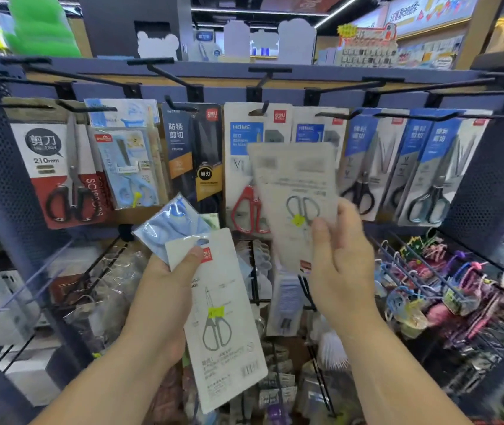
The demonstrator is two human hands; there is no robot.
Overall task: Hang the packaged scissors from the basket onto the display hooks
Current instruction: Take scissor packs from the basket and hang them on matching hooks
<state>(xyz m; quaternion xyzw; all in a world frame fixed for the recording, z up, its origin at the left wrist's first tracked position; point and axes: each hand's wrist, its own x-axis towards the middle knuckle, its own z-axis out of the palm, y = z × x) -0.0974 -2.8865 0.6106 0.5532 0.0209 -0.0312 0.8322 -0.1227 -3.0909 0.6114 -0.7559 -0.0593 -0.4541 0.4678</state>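
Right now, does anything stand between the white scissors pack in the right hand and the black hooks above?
Nothing visible does. The white scissors pack in the right hand sits below the black hook; a hung red-handled pack lies behind.

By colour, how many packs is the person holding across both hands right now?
White card scissors packs: 2, one in the left hand, one in the right hand
Light blue plastic pack: 1, in the left hand
Total: 3

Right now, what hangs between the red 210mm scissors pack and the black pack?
Light-blue scissors packs, seen in the head view, between the red pack and the black pack.
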